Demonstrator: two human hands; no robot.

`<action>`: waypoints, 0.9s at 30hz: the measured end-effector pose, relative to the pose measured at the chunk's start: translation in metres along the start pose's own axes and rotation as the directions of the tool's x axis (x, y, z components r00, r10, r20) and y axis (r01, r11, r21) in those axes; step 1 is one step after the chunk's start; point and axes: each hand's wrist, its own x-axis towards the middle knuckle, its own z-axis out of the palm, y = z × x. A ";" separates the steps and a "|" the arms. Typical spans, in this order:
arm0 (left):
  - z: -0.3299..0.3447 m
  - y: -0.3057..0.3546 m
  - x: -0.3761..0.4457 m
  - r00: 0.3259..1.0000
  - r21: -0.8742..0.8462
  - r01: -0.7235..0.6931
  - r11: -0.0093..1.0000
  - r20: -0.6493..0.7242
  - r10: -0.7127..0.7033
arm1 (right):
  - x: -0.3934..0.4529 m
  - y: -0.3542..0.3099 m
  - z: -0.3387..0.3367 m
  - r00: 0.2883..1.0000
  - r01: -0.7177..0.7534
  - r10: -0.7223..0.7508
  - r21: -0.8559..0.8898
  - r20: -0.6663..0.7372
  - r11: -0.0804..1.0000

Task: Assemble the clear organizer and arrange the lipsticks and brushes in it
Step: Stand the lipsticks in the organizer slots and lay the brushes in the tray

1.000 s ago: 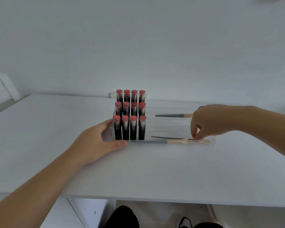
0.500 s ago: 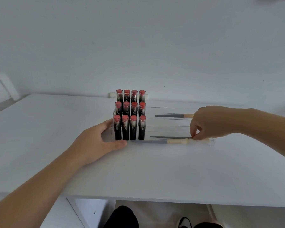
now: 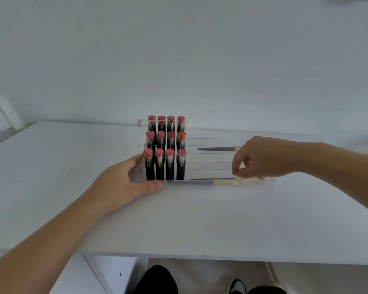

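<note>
Head view shows the clear acrylic stepped organizer [image 3: 210, 164] on the white bench [image 3: 200, 219], twelve black red-capped lipsticks [image 3: 165, 149] upright in its left part. The slim grey-and-cream brush [image 3: 212, 179] lies in the front slot, long axis running 9 to 3 o'clock, just below the right hand [image 3: 261, 159], whose curled thumb and forefinger hover pinched at its cream end; contact is unclear. The left hand [image 3: 123, 183] grips the organizer's left corner at 9 o'clock.

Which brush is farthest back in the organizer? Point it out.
The back brush, lying alone on a higher tier of the clear organizer. The other two brushes lie together along the front edge, below the right hand.
</note>
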 end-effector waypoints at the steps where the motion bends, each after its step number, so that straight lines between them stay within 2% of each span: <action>1: 0.000 0.000 0.000 1.000 0.002 0.000 1.000 0.000 0.000 | 0.002 -0.004 0.000 1.000 0.007 -0.008 0.040 0.012 0.999; 8: -0.001 0.003 -0.002 1.000 0.007 0.002 1.000 0.002 -0.002 | 0.012 -0.013 -0.002 0.993 0.012 -0.012 0.005 0.119 1.000; 14: -0.001 0.004 -0.001 1.000 0.007 -0.002 1.000 -0.002 0.002 | 0.011 -0.009 -0.002 0.988 -0.010 0.024 -0.092 0.153 0.996; 21: -0.001 0.003 -0.002 1.000 0.003 0.004 1.000 0.000 -0.004 | 0.005 -0.005 0.007 0.996 0.021 -0.003 -0.203 0.090 0.979; 27: 0.000 0.001 0.000 1.000 0.008 0.003 1.000 0.005 -0.003 | -0.006 0.000 0.002 0.998 0.056 -0.064 -0.372 -0.007 0.926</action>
